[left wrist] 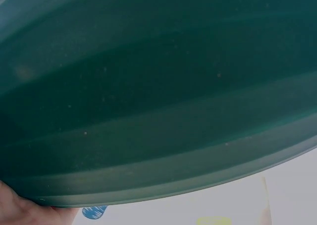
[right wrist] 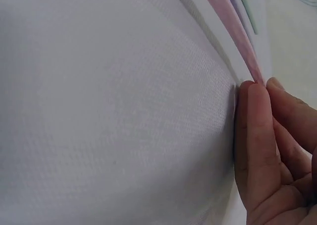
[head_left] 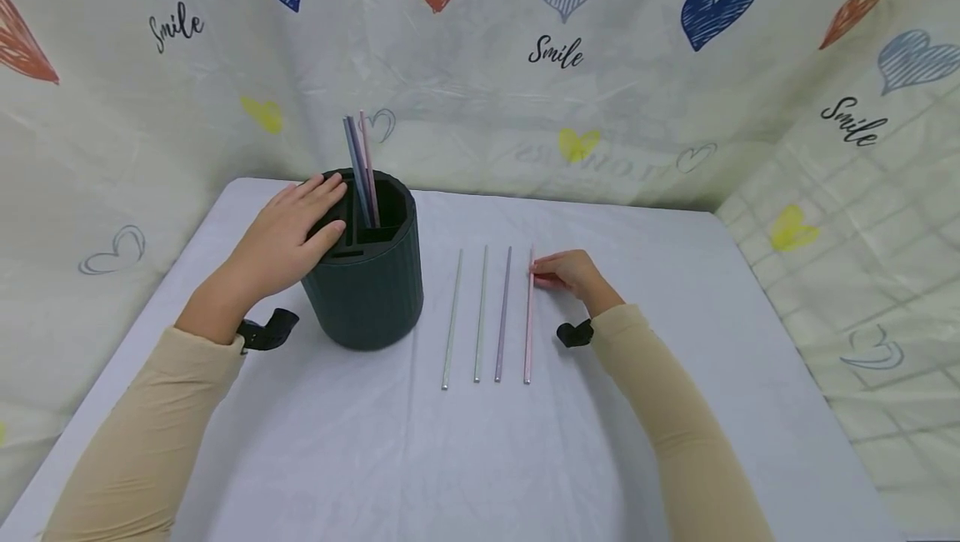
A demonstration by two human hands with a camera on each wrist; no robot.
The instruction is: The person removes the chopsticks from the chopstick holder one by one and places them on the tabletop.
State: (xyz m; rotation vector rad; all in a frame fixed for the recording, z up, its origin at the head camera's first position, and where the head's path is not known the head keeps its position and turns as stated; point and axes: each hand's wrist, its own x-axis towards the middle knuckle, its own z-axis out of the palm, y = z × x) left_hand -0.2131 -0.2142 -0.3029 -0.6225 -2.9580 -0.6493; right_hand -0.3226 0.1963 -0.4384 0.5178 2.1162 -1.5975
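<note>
pink stick (head_left: pixel 529 317) lay rightmost of four on the bench (head_left: pixel 487 459), pinched near its far end by the right hand (head_left: pixel 567 270); the left hand (head_left: pixel 287 229) rested, fingers outstretched, atop the green holder (head_left: pixel 366 304).

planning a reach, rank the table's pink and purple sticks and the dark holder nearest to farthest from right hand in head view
1. Pink stick, pinched by right hand.
2. Purple stick, left of the pink one.
3. Dark holder, farther left.
</note>
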